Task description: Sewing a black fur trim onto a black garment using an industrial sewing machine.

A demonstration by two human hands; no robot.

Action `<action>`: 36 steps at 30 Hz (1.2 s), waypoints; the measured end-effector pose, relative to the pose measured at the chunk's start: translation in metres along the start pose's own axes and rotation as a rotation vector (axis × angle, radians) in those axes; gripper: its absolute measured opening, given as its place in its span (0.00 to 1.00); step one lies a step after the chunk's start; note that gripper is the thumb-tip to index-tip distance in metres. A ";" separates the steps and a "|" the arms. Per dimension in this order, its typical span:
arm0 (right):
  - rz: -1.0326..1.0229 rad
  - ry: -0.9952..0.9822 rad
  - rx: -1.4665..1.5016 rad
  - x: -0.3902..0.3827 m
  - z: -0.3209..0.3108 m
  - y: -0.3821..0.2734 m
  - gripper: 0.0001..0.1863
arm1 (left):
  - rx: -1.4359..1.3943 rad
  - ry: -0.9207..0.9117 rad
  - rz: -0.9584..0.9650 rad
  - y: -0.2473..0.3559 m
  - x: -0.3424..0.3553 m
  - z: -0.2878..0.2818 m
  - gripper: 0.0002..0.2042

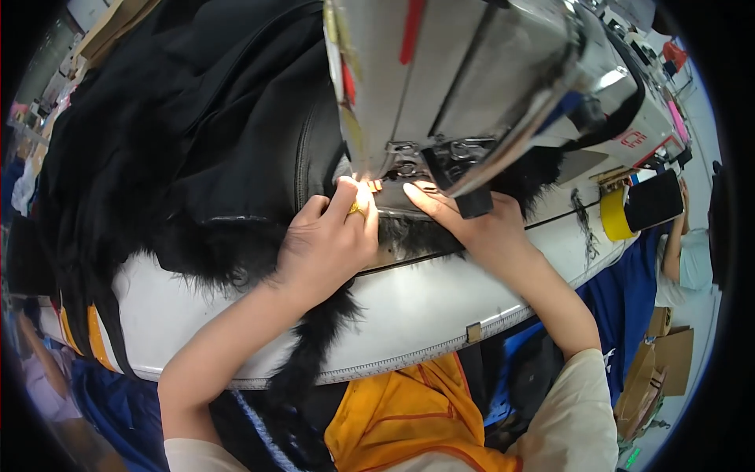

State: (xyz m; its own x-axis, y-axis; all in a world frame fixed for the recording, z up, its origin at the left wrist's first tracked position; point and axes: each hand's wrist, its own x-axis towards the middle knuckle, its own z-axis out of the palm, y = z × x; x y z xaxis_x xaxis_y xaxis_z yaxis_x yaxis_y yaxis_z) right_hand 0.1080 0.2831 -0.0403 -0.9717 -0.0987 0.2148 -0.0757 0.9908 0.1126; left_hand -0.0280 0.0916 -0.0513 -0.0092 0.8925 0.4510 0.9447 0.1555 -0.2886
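I see my left hand [326,244] pinching the black fur trim [314,354] closed, right hand [472,224] pressing flat, fingers open, beneath the sewing machine [487,79]

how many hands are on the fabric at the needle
2: left hand presses the black fur left of the needle; right hand lies flat on its right, under the machine.

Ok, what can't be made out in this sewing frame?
- Needle and presser foot: head view, hidden behind the grey metal sewing machine head.
- Left hand fingertips: curled into the black fur-trimmed fabric.
- Seam under the right hand: lost in glare and dark fur.
- White table far edge: covered by the fabric.
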 end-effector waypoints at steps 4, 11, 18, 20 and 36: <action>-0.004 0.040 -0.005 0.000 0.006 0.000 0.28 | 0.264 -0.023 0.021 0.011 0.003 0.004 0.09; -0.027 0.091 -0.005 0.003 0.010 0.002 0.27 | -0.293 0.112 -0.191 -0.011 -0.002 0.003 0.10; -0.105 0.007 -0.079 -0.005 -0.038 -0.010 0.27 | -0.198 0.016 0.016 -0.027 0.005 -0.024 0.12; -0.095 -0.104 -0.205 -0.024 -0.046 -0.026 0.27 | -0.090 0.016 0.136 -0.007 -0.004 -0.031 0.16; -0.126 -0.020 -0.120 -0.005 -0.016 -0.029 0.30 | -0.127 0.089 0.085 -0.016 -0.010 -0.015 0.11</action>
State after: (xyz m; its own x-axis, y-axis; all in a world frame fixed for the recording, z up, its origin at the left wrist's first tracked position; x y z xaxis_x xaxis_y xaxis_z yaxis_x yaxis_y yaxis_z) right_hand 0.1184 0.2534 -0.0289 -0.9605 -0.2184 0.1723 -0.1712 0.9522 0.2529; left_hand -0.0384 0.0737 -0.0386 0.0959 0.8582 0.5042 0.9747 0.0218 -0.2224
